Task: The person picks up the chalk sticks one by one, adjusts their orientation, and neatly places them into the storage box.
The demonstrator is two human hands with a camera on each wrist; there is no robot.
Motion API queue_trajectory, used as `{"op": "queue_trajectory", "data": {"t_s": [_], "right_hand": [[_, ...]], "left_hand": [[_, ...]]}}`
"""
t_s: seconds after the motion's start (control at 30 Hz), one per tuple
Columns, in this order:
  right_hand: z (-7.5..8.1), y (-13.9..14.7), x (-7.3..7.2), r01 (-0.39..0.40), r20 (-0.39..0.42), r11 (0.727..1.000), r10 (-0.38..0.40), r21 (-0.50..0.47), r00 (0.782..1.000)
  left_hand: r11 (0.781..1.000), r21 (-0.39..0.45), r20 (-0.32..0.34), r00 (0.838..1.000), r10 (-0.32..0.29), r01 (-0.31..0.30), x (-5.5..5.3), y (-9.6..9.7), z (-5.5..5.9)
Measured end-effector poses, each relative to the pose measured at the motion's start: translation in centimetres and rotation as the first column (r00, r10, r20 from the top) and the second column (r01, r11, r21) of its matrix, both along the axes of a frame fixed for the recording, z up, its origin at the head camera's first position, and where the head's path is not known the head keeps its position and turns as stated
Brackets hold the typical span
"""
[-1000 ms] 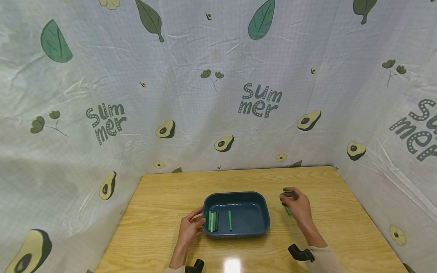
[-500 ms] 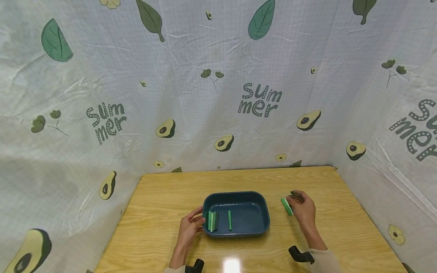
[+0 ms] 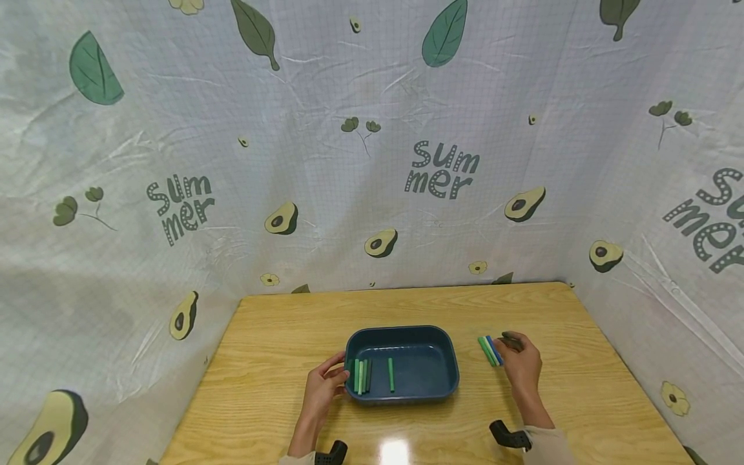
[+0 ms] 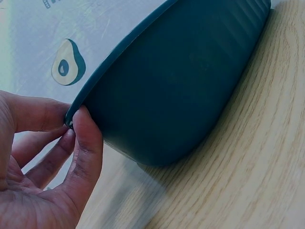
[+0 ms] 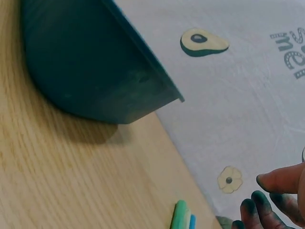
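The right hand (image 3: 523, 365) has shifted rightward, fingers apart, baring a blue stick (image 3: 495, 351) beside green sticks (image 3: 485, 352) at lower right, likely extending that row; the left hand (image 3: 320, 389) pinches the tray (image 3: 424, 374).

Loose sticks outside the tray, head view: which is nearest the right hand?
The blue stick, the row's rightmost, beside the right hand. The paler stick and green stick lie to its left.

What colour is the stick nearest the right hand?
The stick is blue, clearest in the head view.
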State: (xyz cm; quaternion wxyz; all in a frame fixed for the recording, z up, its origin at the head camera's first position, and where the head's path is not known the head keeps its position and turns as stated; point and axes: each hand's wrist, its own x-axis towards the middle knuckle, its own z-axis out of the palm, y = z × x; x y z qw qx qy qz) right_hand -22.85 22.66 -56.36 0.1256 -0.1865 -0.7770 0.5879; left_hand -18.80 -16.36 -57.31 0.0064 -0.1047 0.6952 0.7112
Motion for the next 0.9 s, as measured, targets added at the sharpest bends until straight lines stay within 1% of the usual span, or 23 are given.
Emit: {"op": "queue_trajectory", "data": {"t_s": [0.1,0.27,0.43,0.73,0.9], "right_hand": [[-0.3,0.1,-0.1,0.021,0.006,1.000,-0.022,0.023,1.000],[-0.8,0.1,-0.3,0.066,-0.010,0.997,-0.066,0.045,0.998],[-1.7,0.0,-0.6,0.109,-0.037,0.992,-0.107,0.061,0.994],[-3.0,-0.2,-1.0,0.179,-0.040,0.979,-0.176,0.099,0.984],[-3.5,-0.2,-1.3,0.186,-0.033,0.976,-0.184,0.115,0.982]], "left_hand": [[1.000,0.001,-0.001,1.000,-0.001,0.001,0.0,0.0,0.0],[1.000,0.003,0.003,1.000,0.000,0.000,0.1,0.0,0.1],[1.000,0.005,0.008,1.000,0.001,-0.001,0.1,0.0,0.1],[1.000,0.006,0.010,1.000,-0.002,0.002,0.1,0.0,0.0],[1.000,0.006,0.010,1.000,-0.006,0.006,0.1,0.0,0.0]]}}
